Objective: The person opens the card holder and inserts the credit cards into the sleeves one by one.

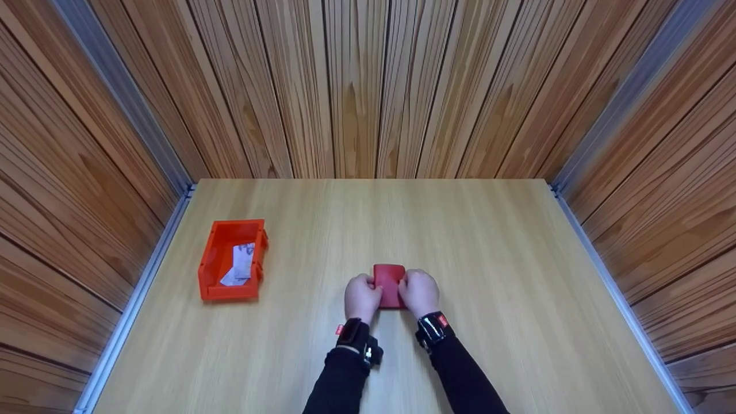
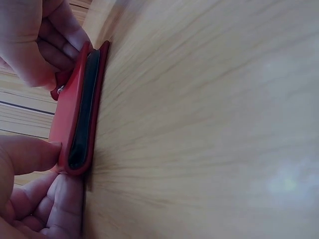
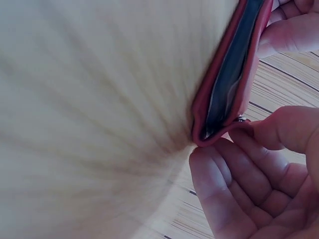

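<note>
A red card wallet [image 1: 390,284] lies folded on the table between both hands. Dark inner sleeves [image 2: 85,109] show along its near edge. My left hand [image 1: 363,296] pinches the wallet's rounded left side, thumb on top and fingers beneath in the left wrist view. On the other side, my right hand [image 1: 420,292] holds the small snap tab [image 3: 239,127] between thumb and fingers. The tab is lifted from the wallet's face, and a metal stud [image 3: 241,119] shows beside it. The right palm faces the camera in the right wrist view.
An orange-red plastic bin [image 1: 207,259] stands on the table's left part with pale printed papers or cards [image 1: 242,261] inside. Wood-patterned walls [image 1: 356,86] with metal edge rails [image 1: 621,299] border the light wooden table [image 1: 517,259].
</note>
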Tool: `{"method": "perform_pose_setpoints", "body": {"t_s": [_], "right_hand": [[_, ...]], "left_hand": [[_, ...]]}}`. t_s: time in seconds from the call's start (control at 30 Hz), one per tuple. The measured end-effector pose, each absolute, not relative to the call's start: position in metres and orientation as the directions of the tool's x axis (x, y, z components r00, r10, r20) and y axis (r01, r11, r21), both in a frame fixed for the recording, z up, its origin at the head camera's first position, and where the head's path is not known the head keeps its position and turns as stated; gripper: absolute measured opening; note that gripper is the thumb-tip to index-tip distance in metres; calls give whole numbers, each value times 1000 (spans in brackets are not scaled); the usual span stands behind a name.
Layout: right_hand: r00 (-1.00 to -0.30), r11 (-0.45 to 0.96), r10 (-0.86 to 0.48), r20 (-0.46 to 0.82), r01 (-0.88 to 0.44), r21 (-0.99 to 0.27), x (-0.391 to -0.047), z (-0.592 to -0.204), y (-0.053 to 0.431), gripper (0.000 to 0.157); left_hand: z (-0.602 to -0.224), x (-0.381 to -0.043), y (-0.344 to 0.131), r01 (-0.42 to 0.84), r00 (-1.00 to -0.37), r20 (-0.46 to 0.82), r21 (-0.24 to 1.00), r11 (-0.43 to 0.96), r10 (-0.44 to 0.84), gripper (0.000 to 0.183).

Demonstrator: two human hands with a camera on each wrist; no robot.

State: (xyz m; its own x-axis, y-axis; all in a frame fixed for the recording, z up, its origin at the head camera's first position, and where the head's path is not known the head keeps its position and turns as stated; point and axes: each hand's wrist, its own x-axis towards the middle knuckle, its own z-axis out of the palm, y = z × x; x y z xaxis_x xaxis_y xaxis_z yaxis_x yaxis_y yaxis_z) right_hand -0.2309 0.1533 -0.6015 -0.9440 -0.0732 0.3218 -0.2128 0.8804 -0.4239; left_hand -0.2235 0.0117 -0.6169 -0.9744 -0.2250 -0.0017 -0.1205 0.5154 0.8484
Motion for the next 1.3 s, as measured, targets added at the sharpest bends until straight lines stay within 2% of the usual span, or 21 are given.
{"method": "perform_pose_setpoints", "body": {"t_s": [0.37,0.6,0.77,0.97,1.3], "right_hand": [[-949,865,-60,309,-204,-458,-231,-602,156,23],[-972,814,0,237,-137,-564,-233,-603,163,17],[-964,803,-5,264,-161,-574,-232,-602,165,15],[-975,789,14,220,-124,-601,-231,-601,167,14],[-983,786,48,176,-72,-614,-231,-598,172,11]], "left_hand": [[-614,-224,12,-164,-972,-47,840,517,-232,15],[-614,-224,13,-204,-966,-81,825,526,-247,16],[-615,-224,12,-181,-970,-59,822,540,-235,16],[-616,-223,12,-164,-971,-37,825,541,-237,17],[-615,-224,14,-209,-965,-87,825,526,-247,16]]}}
